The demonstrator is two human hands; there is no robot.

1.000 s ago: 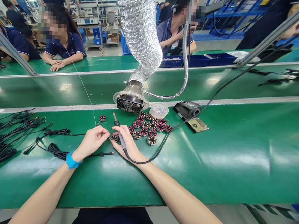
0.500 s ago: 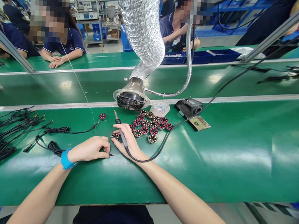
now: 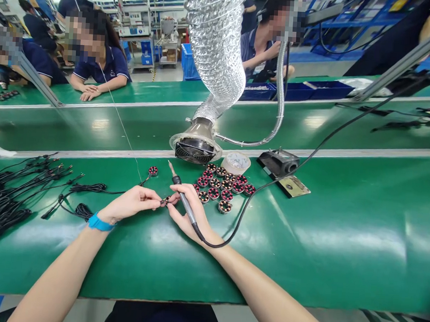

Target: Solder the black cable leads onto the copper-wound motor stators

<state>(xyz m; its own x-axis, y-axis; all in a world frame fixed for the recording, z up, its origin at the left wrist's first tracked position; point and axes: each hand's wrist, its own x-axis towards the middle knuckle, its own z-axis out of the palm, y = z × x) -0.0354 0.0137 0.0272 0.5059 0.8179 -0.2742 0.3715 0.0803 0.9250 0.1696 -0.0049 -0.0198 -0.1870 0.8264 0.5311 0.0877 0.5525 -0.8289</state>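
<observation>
My left hand [image 3: 132, 204], with a blue band on its wrist, is closed in a pinch on a black cable's end [image 3: 162, 202]. That tip meets a small round motor stator [image 3: 167, 201] ringed with coils, which the thumb and fingertips of my right hand [image 3: 193, 218] hold by its edge. Across the same right hand lies a soldering iron [image 3: 186, 203], its tip pointing up and away from me. Several more stators [image 3: 215, 183] with red or copper coils sit grouped just beyond that hand. A single stator [image 3: 152, 171] joined to a cable lies further left.
A fume extractor hood [image 3: 196, 147] hangs over the bench from a foil duct [image 3: 216, 49]. Behind the stators are a tape roll [image 3: 236, 162] and an iron stand [image 3: 278, 162]. Black cables [image 3: 4, 206] pile up left; thin wire [image 3: 121, 121] hangs down. Co-workers sit across.
My left hand has lifted the cable end up and right to the stator. My right fingertips now hold the stator off the bench. The whole view has shifted slightly.
</observation>
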